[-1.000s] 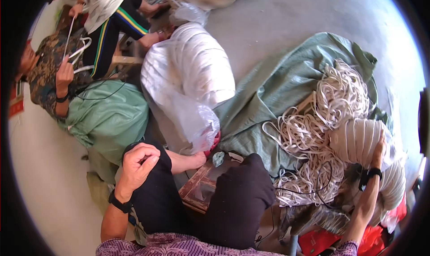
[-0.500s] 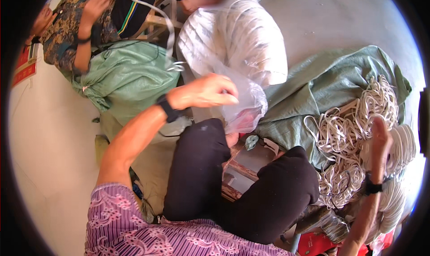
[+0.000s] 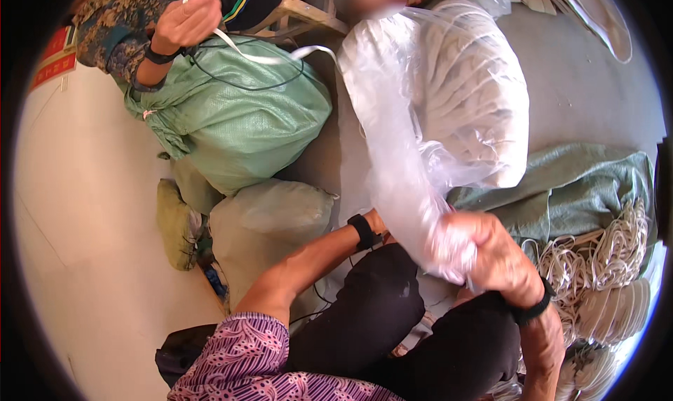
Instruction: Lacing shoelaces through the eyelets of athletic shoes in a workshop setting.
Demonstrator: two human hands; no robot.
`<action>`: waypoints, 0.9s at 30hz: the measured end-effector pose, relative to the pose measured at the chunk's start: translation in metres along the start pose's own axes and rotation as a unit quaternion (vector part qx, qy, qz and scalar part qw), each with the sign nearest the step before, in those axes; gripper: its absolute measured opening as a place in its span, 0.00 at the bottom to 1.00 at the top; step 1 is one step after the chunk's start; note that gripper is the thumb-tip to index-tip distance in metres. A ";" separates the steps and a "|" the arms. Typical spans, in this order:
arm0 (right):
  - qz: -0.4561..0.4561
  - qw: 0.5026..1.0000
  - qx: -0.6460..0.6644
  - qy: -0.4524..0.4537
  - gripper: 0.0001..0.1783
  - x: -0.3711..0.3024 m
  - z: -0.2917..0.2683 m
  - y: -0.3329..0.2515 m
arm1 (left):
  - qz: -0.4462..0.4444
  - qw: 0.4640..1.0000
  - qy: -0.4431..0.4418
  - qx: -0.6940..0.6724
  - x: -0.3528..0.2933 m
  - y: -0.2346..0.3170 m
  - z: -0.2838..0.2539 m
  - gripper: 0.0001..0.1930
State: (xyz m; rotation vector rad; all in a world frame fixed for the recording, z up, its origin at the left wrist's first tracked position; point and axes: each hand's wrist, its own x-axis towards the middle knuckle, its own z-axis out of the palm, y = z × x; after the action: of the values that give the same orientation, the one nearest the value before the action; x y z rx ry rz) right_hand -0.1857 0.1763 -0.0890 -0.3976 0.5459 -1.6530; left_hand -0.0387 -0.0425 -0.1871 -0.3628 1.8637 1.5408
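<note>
A large clear plastic bag [image 3: 396, 134] full of white banded material [image 3: 480, 85] stands in front of my knees. Its loose mouth is drawn out toward me in a long, crumpled length. My right hand [image 3: 491, 250] is closed round the gathered end of this plastic, above my right knee. My left hand [image 3: 377, 223] is low beside the stretched plastic, near my left knee. The plastic covers its fingers, so I cannot see whether they grip anything.
Across from me, another person's hand [image 3: 186, 22] holds a white strap [image 3: 252, 56]. A stuffed green sack [image 3: 245, 113] and a pale sack [image 3: 270, 219] lie to the left. On the right are a green sheet [image 3: 561, 191], tangled white cords [image 3: 617, 250] and stacked white coils [image 3: 617, 313].
My right hand has come from the cords at far right to the plastic and grips it. My left hand has lowered behind the plastic. The bag's mouth is now stretched toward me.
</note>
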 end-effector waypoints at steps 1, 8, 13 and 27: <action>-0.009 0.999 -0.018 -0.035 0.12 0.001 0.007 -0.009 | 0.016 1.000 0.016 -0.021 0.016 0.001 -0.010 0.21; -0.105 0.865 -0.118 0.475 0.21 -0.106 -0.005 -0.004 | 0.102 0.973 0.127 -0.165 -0.059 -0.002 -0.108 0.21; -0.298 0.488 -0.248 0.782 0.19 -0.120 0.005 -0.071 | 0.156 0.925 0.190 -0.288 -0.071 -0.004 -0.128 0.21; -0.046 0.774 -0.404 0.485 0.25 -0.022 0.092 -0.063 | 0.436 0.827 0.298 0.193 -0.098 0.192 -0.036 0.07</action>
State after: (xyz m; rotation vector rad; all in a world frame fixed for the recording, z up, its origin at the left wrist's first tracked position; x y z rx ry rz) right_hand -0.1836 0.1927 0.0231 -0.1328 2.0836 -1.5514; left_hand -0.0954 -0.0471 0.0239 0.3050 3.0556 1.6122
